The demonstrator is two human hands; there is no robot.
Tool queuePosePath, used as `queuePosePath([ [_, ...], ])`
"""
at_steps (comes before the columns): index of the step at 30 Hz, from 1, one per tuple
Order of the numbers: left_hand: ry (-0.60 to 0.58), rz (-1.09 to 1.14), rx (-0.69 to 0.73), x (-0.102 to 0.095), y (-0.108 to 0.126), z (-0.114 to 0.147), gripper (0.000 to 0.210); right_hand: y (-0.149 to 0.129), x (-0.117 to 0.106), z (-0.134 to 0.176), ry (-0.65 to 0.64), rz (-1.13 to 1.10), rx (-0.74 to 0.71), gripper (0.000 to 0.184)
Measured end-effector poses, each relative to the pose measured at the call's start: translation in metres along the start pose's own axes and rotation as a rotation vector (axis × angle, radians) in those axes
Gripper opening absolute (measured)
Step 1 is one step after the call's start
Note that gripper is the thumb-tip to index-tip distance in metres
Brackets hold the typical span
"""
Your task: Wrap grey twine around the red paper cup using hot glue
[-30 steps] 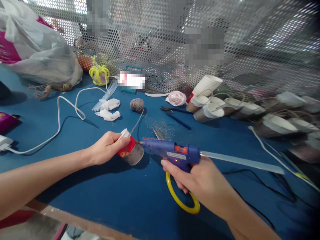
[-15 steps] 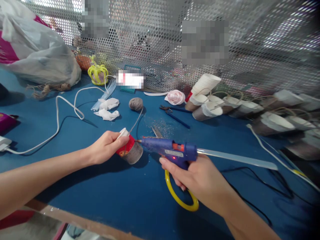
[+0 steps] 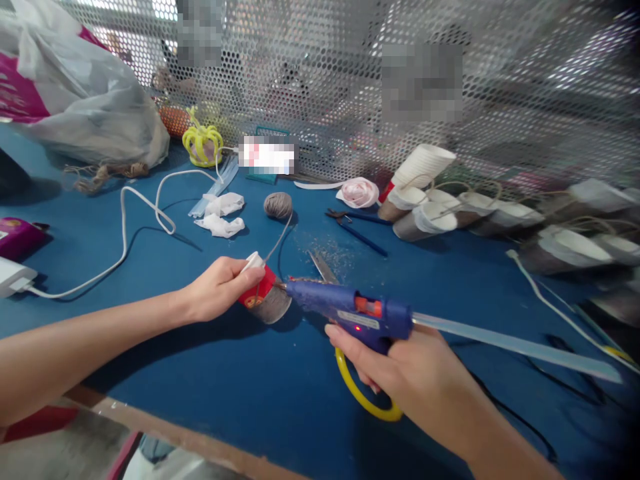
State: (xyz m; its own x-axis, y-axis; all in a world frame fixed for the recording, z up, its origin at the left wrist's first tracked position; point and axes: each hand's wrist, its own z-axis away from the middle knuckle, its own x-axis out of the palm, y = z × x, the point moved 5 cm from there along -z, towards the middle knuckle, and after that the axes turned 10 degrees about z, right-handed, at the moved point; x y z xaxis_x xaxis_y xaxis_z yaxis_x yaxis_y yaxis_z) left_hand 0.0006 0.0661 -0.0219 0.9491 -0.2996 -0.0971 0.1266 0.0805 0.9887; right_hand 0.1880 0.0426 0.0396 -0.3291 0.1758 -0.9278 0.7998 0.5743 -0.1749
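Note:
My left hand (image 3: 220,287) grips the white-rimmed end of a small red paper cup (image 3: 263,283), tilted on its side. Grey yarn wraps the cup's other end, and a strand runs from it to a yarn ball (image 3: 278,205). In my right hand (image 3: 400,360) is a blue hot glue gun (image 3: 345,307), its red light on and a clear glue stick (image 3: 515,343) jutting from the back. The nozzle is at the yarn-wrapped part; whether it touches, I cannot tell. Yellow-handled scissors (image 3: 357,390) lie beneath the gun, partly hidden.
Blue-handled pliers (image 3: 360,230), a pink fabric rose (image 3: 359,192) and crumpled white pieces (image 3: 220,225) lie farther back. Several wrapped cups (image 3: 425,219) line the right. A white cable (image 3: 124,227) crosses the left, near a plastic bag (image 3: 100,100). Perforated metal (image 3: 330,87) stands behind.
The view has shifted slightly, moving things a little rightward. The glue gun's back end is lower and nearer, so it slants more. My left hand keeps its hold on the cup.

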Motion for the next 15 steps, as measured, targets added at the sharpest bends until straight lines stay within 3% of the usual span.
queuePosePath([
  [5, 0.029, -0.007, -0.002, 0.0, 0.0, -0.002, 0.046, -0.015, -0.009, 0.003, -0.032, 0.029, -0.11, 0.02],
  [10, 0.07, 0.0, 0.0, -0.001, 0.002, -0.002, 0.045, -0.028, -0.012, 0.002, -0.034, 0.002, -0.085, 0.021],
  [15, 0.086, 0.042, -0.005, -0.001, 0.002, -0.002, 0.042, -0.03, -0.004, 0.009, 0.011, 0.015, -0.11, 0.01],
])
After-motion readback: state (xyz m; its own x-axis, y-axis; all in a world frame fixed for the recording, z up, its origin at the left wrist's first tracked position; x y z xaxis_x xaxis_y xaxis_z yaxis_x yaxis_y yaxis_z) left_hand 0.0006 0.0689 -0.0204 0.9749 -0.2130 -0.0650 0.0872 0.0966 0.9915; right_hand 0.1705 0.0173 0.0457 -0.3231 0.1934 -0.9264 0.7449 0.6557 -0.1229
